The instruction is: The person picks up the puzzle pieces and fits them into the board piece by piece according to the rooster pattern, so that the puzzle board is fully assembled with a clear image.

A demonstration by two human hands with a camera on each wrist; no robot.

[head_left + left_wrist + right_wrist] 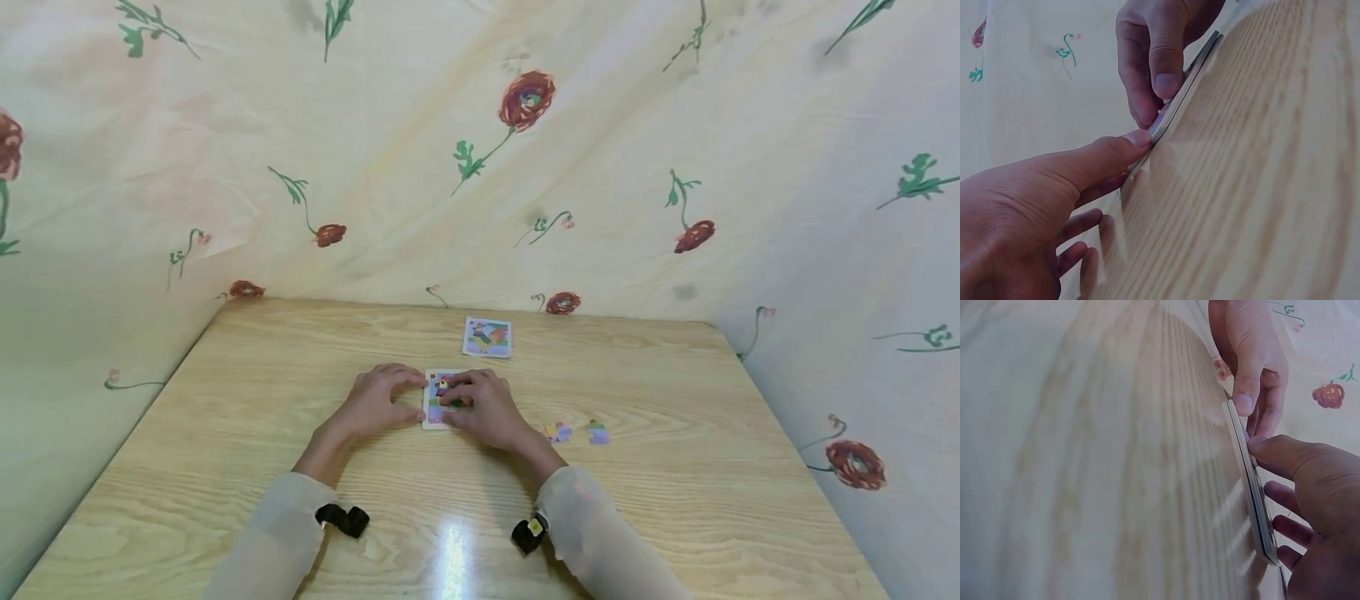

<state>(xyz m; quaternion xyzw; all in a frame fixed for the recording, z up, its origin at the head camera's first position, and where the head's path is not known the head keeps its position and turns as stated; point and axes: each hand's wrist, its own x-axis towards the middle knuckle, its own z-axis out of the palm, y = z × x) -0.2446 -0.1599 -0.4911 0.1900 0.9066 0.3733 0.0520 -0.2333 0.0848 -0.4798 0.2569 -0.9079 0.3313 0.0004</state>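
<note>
A small picture puzzle in a white-rimmed tray (pixel 427 421) lies on the table between both hands, showing part of a colourful bird. My left hand (pixel 381 402) holds its left side, index finger at the far corner and thumb at the near one. The left wrist view shows the left thumb (pixel 1137 139) right at the tray's edge. Over the right half, my right hand (pixel 486 410) curls its thumb and fingers round a puzzle piece (pixel 461 402) low on the picture. The right thumb (pixel 1263 447) sits on the tray's near side. The hand hides much of the picture.
Behind the hands lies another square bird picture (pixel 487 337). To the right of the right forearm are a yellow-and-lilac loose puzzle piece (pixel 558 432) and a green-and-lilac one (pixel 597 432). Flowered cloth (pixel 405 150) encloses the wooden table (pixel 300 333) at the back and sides.
</note>
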